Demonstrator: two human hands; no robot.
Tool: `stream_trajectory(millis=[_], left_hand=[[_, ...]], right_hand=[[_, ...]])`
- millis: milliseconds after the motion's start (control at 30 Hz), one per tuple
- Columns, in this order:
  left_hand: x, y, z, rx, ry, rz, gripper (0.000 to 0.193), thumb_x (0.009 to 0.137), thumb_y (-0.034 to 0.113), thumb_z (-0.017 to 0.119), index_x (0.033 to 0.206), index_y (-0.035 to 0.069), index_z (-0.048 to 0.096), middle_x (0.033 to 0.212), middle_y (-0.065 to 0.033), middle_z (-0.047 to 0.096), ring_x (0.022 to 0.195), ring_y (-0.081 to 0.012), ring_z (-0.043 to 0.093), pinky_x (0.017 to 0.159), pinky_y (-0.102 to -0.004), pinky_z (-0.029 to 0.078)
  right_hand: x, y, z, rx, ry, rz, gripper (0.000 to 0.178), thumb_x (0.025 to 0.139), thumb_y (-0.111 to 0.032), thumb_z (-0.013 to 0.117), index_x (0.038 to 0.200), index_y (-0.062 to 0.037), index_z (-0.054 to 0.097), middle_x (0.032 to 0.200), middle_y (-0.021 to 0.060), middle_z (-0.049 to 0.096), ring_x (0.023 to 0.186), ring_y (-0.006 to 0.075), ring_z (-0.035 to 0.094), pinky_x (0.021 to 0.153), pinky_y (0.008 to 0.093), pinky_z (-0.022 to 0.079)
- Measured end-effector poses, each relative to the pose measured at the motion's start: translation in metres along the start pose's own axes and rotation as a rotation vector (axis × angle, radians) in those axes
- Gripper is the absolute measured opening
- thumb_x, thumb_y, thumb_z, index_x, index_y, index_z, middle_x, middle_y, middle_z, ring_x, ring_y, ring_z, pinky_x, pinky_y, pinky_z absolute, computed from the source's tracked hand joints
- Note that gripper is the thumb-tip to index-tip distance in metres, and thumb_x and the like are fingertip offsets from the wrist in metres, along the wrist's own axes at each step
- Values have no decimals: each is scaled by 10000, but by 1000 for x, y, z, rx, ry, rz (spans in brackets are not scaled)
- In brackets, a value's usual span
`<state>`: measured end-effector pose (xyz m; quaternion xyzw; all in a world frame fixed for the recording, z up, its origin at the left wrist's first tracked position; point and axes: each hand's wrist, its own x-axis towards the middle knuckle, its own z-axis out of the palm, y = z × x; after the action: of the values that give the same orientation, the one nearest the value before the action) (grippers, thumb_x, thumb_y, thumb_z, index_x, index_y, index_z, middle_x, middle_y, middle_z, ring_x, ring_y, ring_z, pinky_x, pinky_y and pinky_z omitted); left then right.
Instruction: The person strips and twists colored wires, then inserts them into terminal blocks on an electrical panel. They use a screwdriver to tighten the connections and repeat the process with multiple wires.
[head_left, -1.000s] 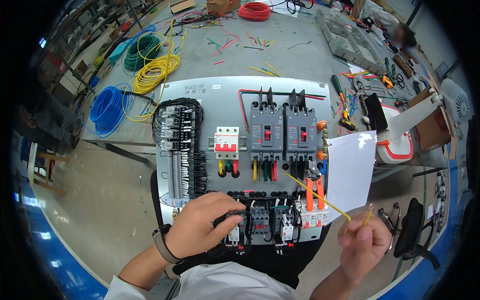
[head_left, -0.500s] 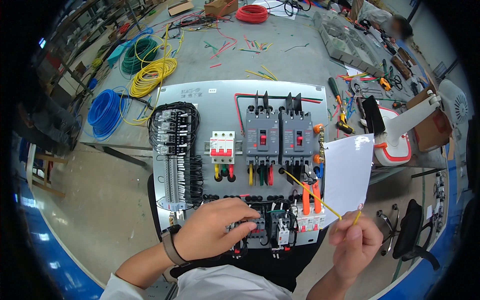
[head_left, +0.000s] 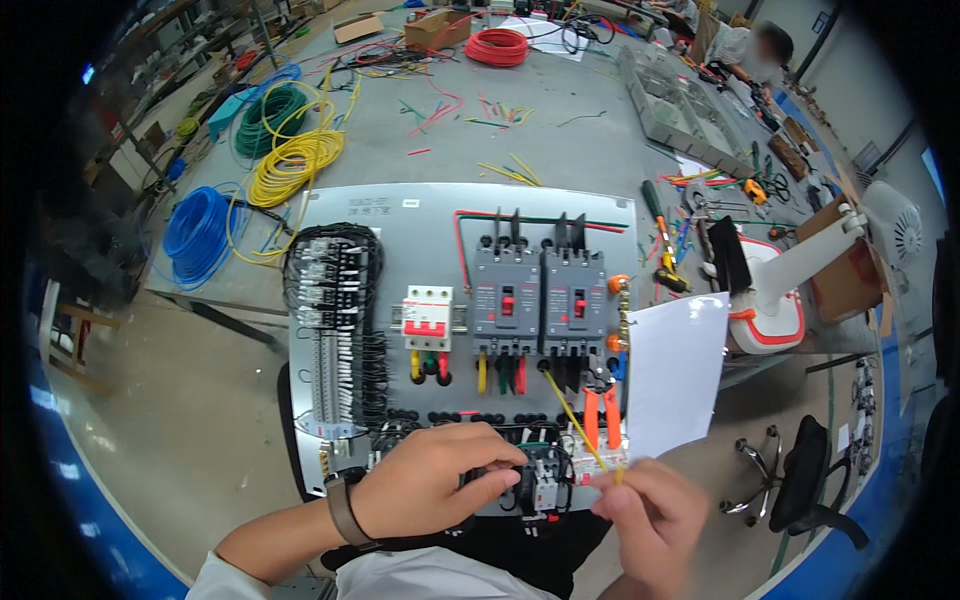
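Note:
In front of me is a metal mounting panel [head_left: 420, 215] with two grey circuit breakers [head_left: 505, 300] and a smaller white breaker [head_left: 428, 318]. My right hand [head_left: 655, 515], slightly blurred, pinches the near end of a yellow wire [head_left: 572, 415] beside the panel's lower right corner. The wire runs up to a hole below the right grey breaker. My left hand [head_left: 440, 480] lies over the contactors [head_left: 540, 480] along the lower edge, thumb and forefinger apart, with nothing seen between them. Pliers with orange handles [head_left: 602, 418] lie between the breakers and my right hand.
Blue [head_left: 195, 235], yellow [head_left: 295, 168] and green wire coils [head_left: 270, 118] lie at left, a red coil [head_left: 497, 47] at the back. A white sheet [head_left: 678, 375] hangs by the panel's right edge. Screwdrivers [head_left: 655, 205] and a white fan [head_left: 770, 290] are at right. Another person [head_left: 745, 50] sits far right.
My right hand has moved left and down toward the panel's corner, carrying the wire end. My left hand stays over the contactors. The view has shifted a little.

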<state>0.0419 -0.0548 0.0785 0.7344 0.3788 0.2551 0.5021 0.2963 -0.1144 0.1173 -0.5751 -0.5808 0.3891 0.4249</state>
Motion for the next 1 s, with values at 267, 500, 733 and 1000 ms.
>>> stream_trajectory(millis=[267, 500, 733, 1000], left_hand=[[46, -16, 38, -547, 140, -178, 349, 1096, 190, 643, 1368, -28, 638, 1127, -34, 733, 976, -89, 677, 868, -274, 562], [65, -41, 51, -682, 95, -306, 251, 1104, 237, 640, 1204, 26, 732, 1093, -13, 744, 988, -78, 694, 812, -286, 602], [71, -55, 50, -453, 147, -341, 207, 1097, 205, 628, 1128, 8, 683, 963, -53, 751, 895, -150, 775, 717, -302, 601], [76, -64, 67, 373, 311, -78, 159, 983, 194, 661, 962, 36, 653, 749, -196, 697, 696, -429, 691, 628, -540, 546]], right_hand=[[49, 65, 48, 350, 9, 191, 232, 1049, -60, 679, 1267, 8, 635, 942, 58, 779, 806, 63, 678, 699, 226, 526], [52, 66, 46, -45, 8, 93, 207, 1013, -84, 732, 1170, 15, 641, 911, 107, 770, 796, 140, 722, 732, 275, 563], [88, 59, -21, -257, -179, -32, 151, 1006, -127, 739, 1072, 9, 748, 871, 78, 742, 757, 125, 679, 727, 290, 551], [257, 155, -94, -902, 6, -105, 314, 911, -164, 758, 1195, -30, 763, 1138, 226, 760, 1073, 396, 726, 942, 462, 570]])
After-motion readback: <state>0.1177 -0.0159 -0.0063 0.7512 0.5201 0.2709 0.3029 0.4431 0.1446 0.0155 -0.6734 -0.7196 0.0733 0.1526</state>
